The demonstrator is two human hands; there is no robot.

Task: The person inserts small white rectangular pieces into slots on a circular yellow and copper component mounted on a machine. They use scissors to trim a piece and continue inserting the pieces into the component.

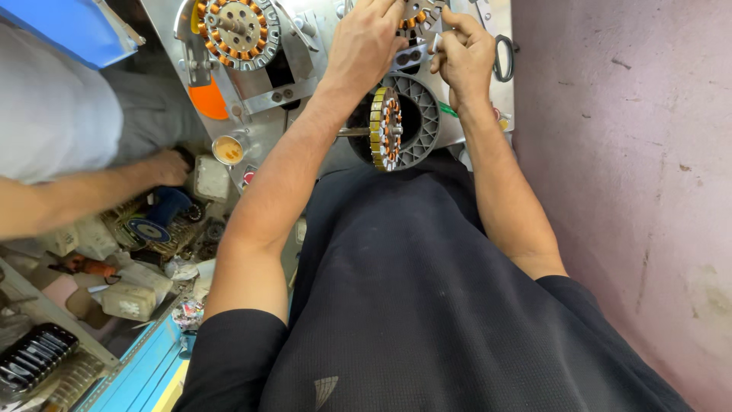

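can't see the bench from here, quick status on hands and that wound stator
Left hand and right hand both on the upper stator, grip unclear. Second stator upright on its spindle below. Scissors beside right hand, nothing blocking.

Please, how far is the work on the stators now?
Looks done: one wound stator sits at upper left, a second on the spindle. In hand: left hand and right hand work on a third stator, mostly hidden. What remains I cannot tell.
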